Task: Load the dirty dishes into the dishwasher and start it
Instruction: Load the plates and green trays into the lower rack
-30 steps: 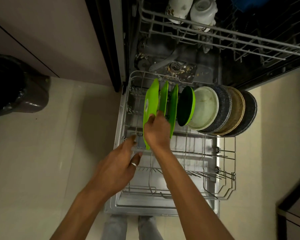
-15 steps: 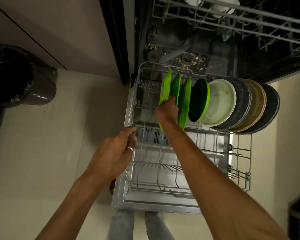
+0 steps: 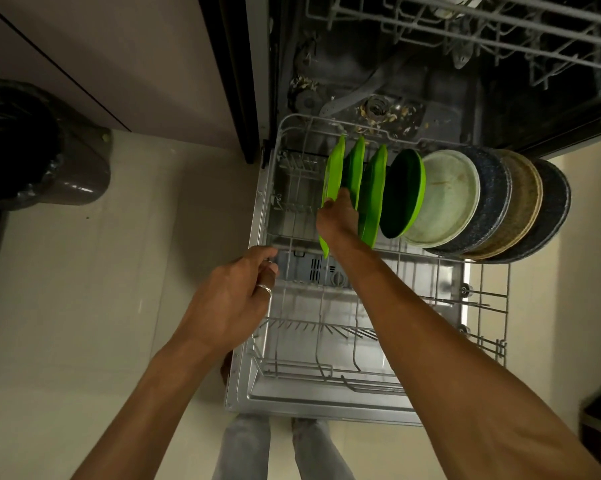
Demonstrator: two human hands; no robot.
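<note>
Green plate (image 3: 332, 174): tilted clear of the row a second ago, now on edge in the lower rack (image 3: 270, 216), leftmost, just beside two more green plates (image 3: 356, 168). Your right hand (image 3: 338, 221): arm stretched forward, fingers curled round that plate's lower edge. Your left hand (image 3: 236, 299): half-curled at the rack's left rim; whether it grips the wire cannot be told

Right arm: bare, extended forward from the lower right, wrist straight.
Right hand (image 3: 337, 221): back toward the camera, fingers gripping the upright bright green plastic plate (image 3: 333, 171), thumb on its left side.
Left arm: bare, angled in from the lower left.
Left hand (image 3: 236, 299): back up, fingers loosely curled, holding nothing, ring on one finger.
</note>
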